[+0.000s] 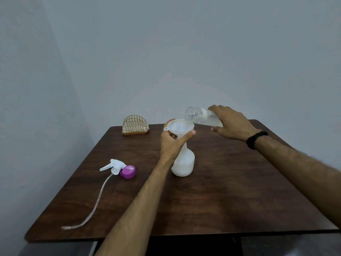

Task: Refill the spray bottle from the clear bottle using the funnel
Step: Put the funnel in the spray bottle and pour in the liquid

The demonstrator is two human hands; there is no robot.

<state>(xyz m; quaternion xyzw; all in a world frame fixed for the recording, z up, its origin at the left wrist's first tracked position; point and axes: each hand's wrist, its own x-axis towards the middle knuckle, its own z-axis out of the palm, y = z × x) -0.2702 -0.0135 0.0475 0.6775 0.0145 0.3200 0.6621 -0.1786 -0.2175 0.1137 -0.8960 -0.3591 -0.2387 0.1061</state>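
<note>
The white translucent spray bottle (183, 163) stands open near the middle of the dark wooden table (230, 191), liquid in its lower part. A white funnel (180, 127) sits in its neck. My left hand (172, 143) grips the funnel's cone and the bottle neck from the left. My right hand (231, 122) holds the clear bottle (200, 116) tipped almost level, mouth over the funnel. A thin stream of clear liquid runs from the mouth into the funnel. The spray head (112, 166) with its long dip tube lies on the table to the left.
A purple cap (128, 171) lies touching the spray head. A gold wire napkin holder (135, 125) stands at the table's far left edge. A grey wall rises close behind the table. I wear a black band on my right wrist (255, 139).
</note>
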